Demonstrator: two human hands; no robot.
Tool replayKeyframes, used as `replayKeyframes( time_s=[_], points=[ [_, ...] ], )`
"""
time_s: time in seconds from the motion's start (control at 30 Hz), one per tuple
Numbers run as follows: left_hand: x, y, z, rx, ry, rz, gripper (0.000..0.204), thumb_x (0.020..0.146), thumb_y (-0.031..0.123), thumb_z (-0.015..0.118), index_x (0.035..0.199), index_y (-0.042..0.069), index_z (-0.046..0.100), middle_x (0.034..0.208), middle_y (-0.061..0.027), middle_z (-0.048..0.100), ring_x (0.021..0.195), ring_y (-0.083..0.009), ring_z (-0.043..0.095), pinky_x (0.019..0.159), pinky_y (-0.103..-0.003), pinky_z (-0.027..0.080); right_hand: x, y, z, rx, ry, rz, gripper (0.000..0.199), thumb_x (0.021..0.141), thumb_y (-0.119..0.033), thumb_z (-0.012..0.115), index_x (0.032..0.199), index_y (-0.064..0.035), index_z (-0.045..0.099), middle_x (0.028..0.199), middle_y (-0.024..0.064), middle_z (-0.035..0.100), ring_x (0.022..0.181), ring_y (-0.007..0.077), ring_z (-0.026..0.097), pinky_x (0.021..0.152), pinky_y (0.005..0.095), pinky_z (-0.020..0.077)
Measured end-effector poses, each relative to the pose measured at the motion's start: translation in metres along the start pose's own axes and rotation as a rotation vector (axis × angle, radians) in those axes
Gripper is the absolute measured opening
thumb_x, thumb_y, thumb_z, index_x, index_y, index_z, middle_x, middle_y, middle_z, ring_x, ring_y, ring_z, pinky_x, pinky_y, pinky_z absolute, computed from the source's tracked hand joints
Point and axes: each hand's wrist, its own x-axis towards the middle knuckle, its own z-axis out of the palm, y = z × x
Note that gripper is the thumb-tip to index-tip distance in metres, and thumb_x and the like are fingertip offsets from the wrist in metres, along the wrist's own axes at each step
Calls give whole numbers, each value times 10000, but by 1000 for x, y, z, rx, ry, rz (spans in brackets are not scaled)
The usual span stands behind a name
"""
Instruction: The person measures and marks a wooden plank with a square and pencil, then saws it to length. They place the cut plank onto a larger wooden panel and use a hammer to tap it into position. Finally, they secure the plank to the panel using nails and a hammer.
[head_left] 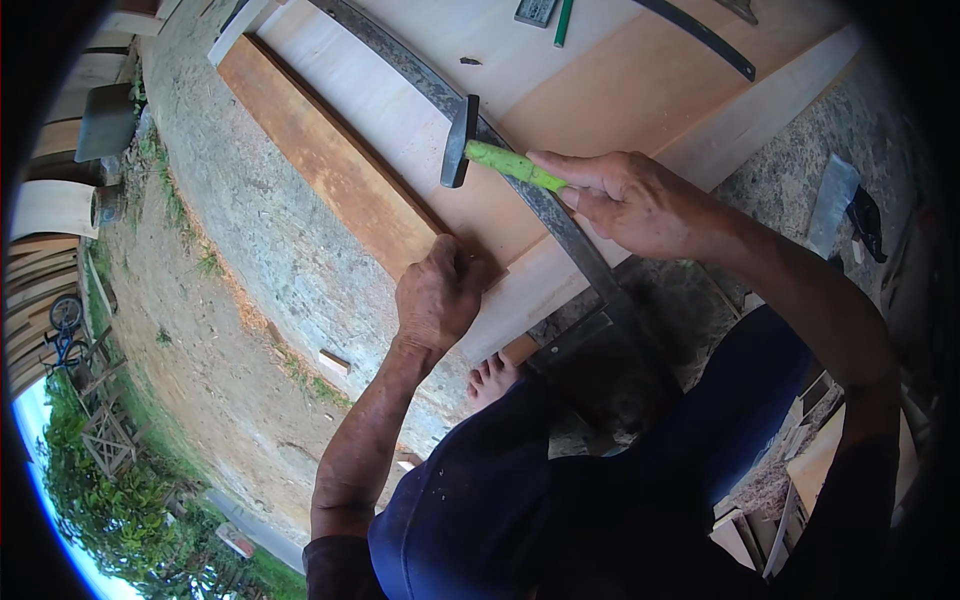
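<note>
My right hand (630, 205) holds a hammer by its green handle (512, 165), thumb and fingers closed around it. The dark steel hammer head (459, 142) is over the pale panel, close to a long grey metal bar (540, 205). My left hand (440, 295) is closed over the near end of a brown wooden board (330, 150), which runs along the panel's left edge. Its fingertips are partly hidden, and whether they also pinch something small cannot be seen. Below the bar lies the pale wooden panel (400, 95).
A green pencil (564, 22), a small grey rectangular item (535, 11) and a dark curved strip (705, 40) lie on the panel. To the right is a saw-like blade (833, 200) with a black handle. My bare foot (490, 380) is beside the panel's near end. Wood scraps (780, 530) lie lower right.
</note>
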Motion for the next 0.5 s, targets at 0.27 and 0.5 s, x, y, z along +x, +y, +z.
replayKeyframes(
  time_s=[0.27,0.5],
  points=[
    [-2,-4,4,-49,99,44,246,873,242,749,874,46,601,690,-133,655,629,-315,673,611,-421,518,0,-18,-13,23,15,13,461,1035,-110,505,1493,-77,481,898,238,683,819,271,692,788,373,520],
    [-1,-37,6,-381,156,113,185,952,173,700,926,59,557,603,-18,550,526,-99,522,520,-281,425,4,12,-5,-224,-120,-215,478,1042,-135,505,1514,-88,452,974,258,699,862,249,696,806,356,526]
  ],
)
